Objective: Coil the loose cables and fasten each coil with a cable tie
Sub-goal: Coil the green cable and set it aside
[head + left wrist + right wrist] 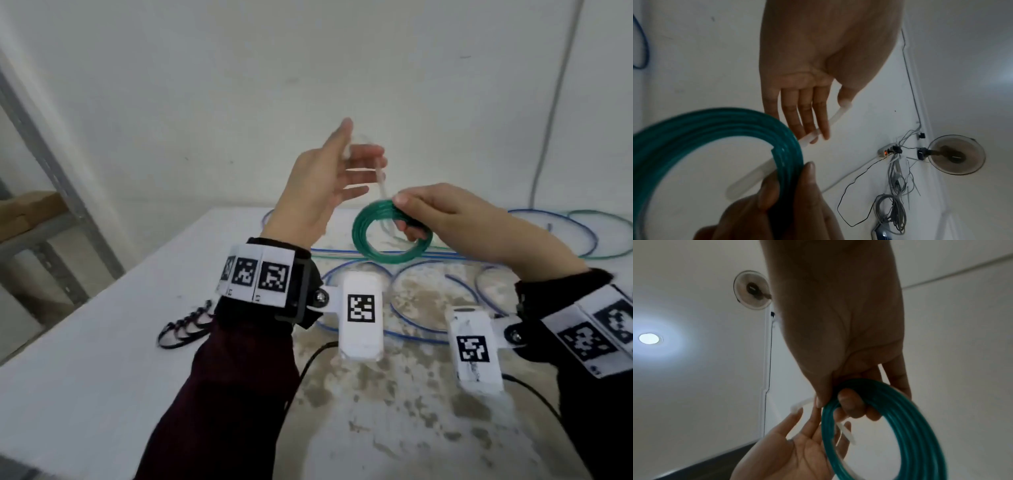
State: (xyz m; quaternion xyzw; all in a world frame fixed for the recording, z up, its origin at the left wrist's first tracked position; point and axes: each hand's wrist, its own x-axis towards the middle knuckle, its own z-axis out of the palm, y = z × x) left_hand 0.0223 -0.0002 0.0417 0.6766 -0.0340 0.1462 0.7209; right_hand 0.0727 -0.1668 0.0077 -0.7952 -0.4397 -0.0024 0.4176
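right hand [455, 219] grips the green coil [390, 236] above the table [85, 342]; left hand [322, 185], fingers straight and spread, touches the white tie [830, 123] through it (wrist markers carry no readable writing)

green cable coil [390, 236], see-through white cable tie [835, 118], blue cables [424, 329] and green cable [603, 233] on white table [85, 342] with brown blotches, black-and-white square patterns on wrist bands [257, 274], dark red sleeve [233, 394]
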